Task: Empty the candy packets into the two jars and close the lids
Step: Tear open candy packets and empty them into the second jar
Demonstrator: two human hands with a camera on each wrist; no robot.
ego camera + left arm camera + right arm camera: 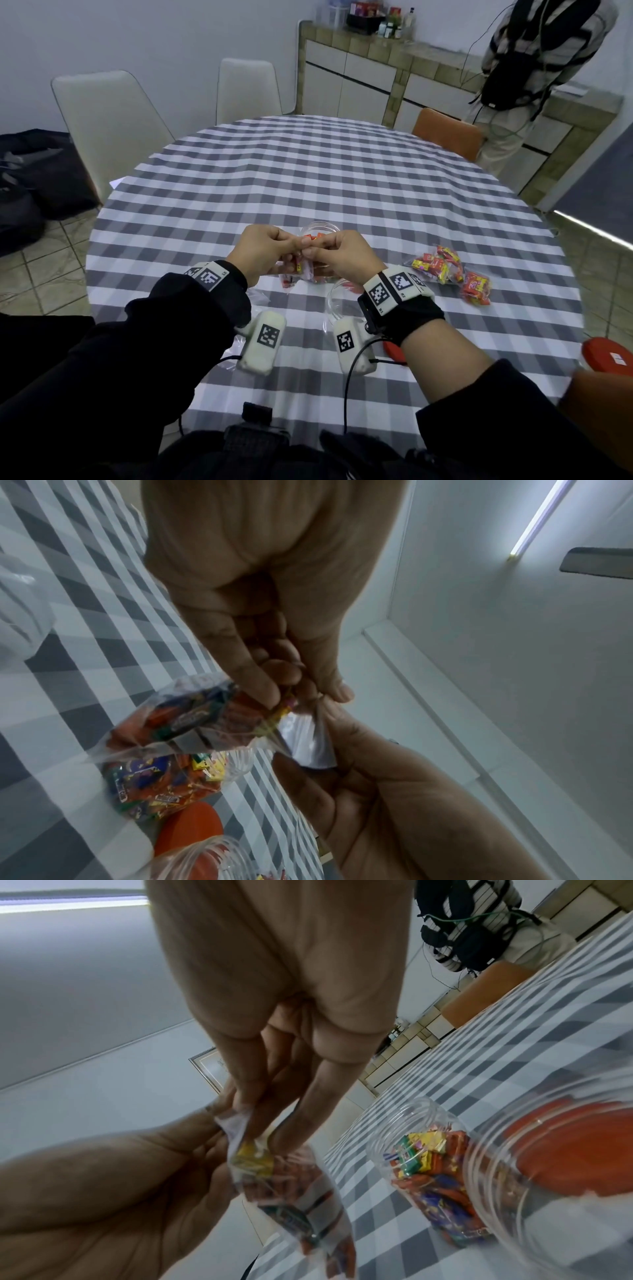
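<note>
Both hands meet over the table's near middle and pinch the top of one clear candy packet (301, 269). My left hand (291, 245) grips its left edge and my right hand (317, 253) its right edge. In the left wrist view the left hand (301, 693) pinches the packet (178, 723) at its mouth. In the right wrist view the right hand (253, 1123) pinches the packet (291, 1191) hanging below. Just beyond the hands stands a clear jar (318, 231) part-filled with candy (435, 1172). A second, empty jar (337, 301) stands near my right wrist.
Several full candy packets (445, 270) lie to the right on the checked tablecloth (342, 178). One red lid (606, 356) sits at the table's right edge, another (394, 353) under my right forearm. Chairs ring the table, and a person stands at the far right.
</note>
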